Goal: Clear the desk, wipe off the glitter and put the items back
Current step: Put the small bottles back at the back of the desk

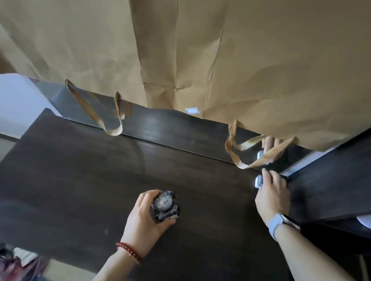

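Two bare hands are working over a dark wooden desk [87, 187], seen from above. The left hand [145, 220], wearing a red bead bracelet [129, 252] at the wrist, is gripping a small dark jar [165, 207] with a speckled, glittery top, fingers and thumb curling around its sides. The jar is sitting near the middle of the desk, toward the person.

The right hand [272, 195], with a pale watch [282, 223] on its wrist, is reaching to the far right corner of the desk, well apart from the jar. Its fingers are closing around a small silvery object [259, 181] (too small and bright to identify) that is resting against the glossy back panel [169, 125], where a reflection of the fingers is showing.

Large brown paper bags [197, 38] are hanging upside down across the upper half of the view, their flat ribbon handles [100, 110] dangling just above the desk's back edge.
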Motion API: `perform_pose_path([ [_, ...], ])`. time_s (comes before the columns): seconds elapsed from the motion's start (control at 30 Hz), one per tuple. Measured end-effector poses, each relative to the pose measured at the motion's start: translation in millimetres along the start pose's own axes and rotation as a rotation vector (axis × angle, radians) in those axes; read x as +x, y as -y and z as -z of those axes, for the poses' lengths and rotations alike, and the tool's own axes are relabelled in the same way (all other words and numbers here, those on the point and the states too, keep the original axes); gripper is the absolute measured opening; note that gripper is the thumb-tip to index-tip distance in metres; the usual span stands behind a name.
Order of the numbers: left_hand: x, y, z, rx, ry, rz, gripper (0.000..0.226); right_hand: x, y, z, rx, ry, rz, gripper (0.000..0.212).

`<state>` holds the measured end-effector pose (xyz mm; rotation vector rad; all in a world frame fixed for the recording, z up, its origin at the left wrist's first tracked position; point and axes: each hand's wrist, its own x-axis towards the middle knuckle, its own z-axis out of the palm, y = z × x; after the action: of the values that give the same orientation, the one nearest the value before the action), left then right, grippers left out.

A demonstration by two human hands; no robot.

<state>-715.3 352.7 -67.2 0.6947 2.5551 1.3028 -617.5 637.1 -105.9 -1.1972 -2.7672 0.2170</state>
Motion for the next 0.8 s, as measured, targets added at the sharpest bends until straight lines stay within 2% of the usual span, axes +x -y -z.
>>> perform_pose_path([
  [0.1, -1.7, 6.1, 8.6, 0.017, -0.013, 0.024, 0.059, -27.9, 26.2, -0.4, 0.09, -0.085, 0.094, 0.046],
  [0.23, -13.1, 17.7, 23.4, 0.029, -0.091, 0.096, 0.058, -78.8, 69.2, -27.3, 0.296, -0.041, 0.27, 0.035],
  [0.33, -23.6, 30.0, 43.7, 0.04, -0.18, 0.172, 0.058, -96.5, 117.5, -31.2, 0.398, -0.002, 0.385, 0.043],
  [0.47, -19.2, 47.7, 81.5, 0.05, -0.249, 0.24, 0.06, -87.3, 185.0, -13.6, 0.484, -0.073, 0.561, 0.042],
  [0.67, 32.3, 90.4, 152.7, 0.03, -0.33, 0.22, 0.058, -45.8, 292.1, 17.7, 0.345, -0.202, 0.654, 0.042],
  [0.8, 75.2, 127.4, 201.3, -0.012, -0.277, 0.182, 0.057, -11.5, 377.7, 45.4, 0.239, -0.366, 0.708, 0.042],
])
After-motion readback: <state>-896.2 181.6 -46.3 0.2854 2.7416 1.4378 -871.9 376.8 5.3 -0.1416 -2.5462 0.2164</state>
